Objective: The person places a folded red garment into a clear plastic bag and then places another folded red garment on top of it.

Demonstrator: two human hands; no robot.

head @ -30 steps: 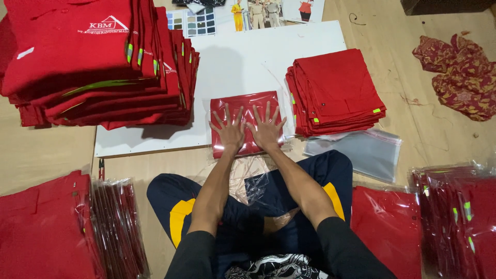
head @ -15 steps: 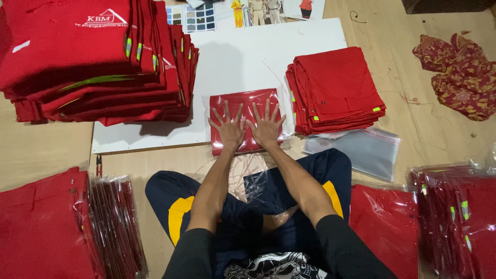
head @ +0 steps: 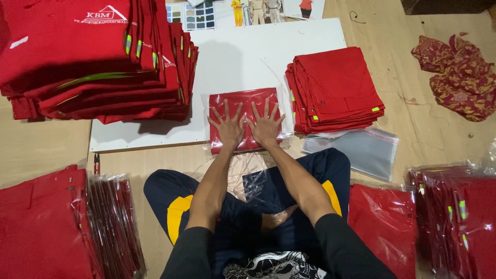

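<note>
A folded red garment in a clear plastic bag (head: 243, 101) lies on a white board (head: 248, 57) in front of me. My left hand (head: 227, 125) and my right hand (head: 265, 124) both press flat on it side by side, fingers spread. Neither hand grips anything. My crossed legs in dark blue trousers with yellow patches (head: 178, 217) sit below, with loose clear plastic (head: 253, 181) on my lap.
A tall stack of folded red shirts (head: 93, 57) stands at the left, a smaller red stack (head: 336, 88) at the right. Empty clear bags (head: 361, 147) lie beside it. Bagged red garments (head: 454, 217) pile at both lower corners. A patterned cloth (head: 457, 77) lies far right.
</note>
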